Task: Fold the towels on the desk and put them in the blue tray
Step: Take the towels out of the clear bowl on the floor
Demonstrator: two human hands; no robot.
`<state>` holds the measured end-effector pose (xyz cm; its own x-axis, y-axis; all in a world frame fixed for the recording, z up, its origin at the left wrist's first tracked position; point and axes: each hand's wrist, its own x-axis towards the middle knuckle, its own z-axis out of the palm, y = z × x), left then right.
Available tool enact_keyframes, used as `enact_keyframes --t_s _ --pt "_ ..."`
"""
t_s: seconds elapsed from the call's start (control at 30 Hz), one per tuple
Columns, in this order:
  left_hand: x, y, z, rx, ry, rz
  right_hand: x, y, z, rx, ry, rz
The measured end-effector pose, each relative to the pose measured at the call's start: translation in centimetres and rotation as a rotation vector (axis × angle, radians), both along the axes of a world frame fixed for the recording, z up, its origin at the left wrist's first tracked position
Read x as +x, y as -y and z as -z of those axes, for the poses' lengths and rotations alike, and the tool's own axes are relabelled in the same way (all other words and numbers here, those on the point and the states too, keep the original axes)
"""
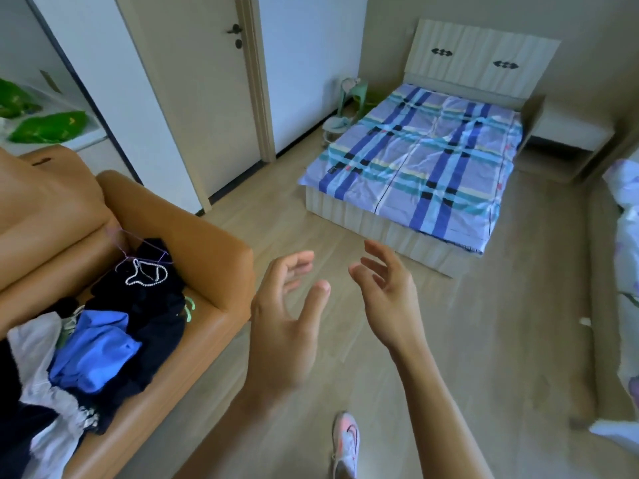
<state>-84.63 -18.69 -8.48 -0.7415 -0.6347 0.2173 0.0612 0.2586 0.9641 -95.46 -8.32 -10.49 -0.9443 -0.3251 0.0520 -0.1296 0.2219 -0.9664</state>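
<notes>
Head view: we see both hands raised over the wooden floor [449,340], palms facing each other, neither touching anything. Left hand [283,319] has its grip open, fingers spread and slightly curled, blurred at the edges. Right hand [387,292] likewise shows an open grip, fingers loosely bent, holding nothing. Left of the left hand, a tan sofa [193,243] carries a heap of clothes [114,333]: dark garments, a blue piece, white fabric, hangers on top. Ahead of both hands, well apart, a bed [415,167] with a blue plaid sheet. Below the right forearm, one sneaker [345,444] on the floor. We cannot find towels, counter or blue tray in this view.
</notes>
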Motion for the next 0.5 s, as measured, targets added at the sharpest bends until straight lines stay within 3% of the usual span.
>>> enact_keyframes --t_s 0.27,0.5 --pt "-13.8 2.7 -1.5 0.012 -0.016 -0.072 -15.0 4.3 -1.4 0.006 0.01 -0.082" --pt "-25.8 10.7 -0.2 0.021 -0.059 -0.098 -26.5 11.7 -0.6 0.017 0.013 -0.068"
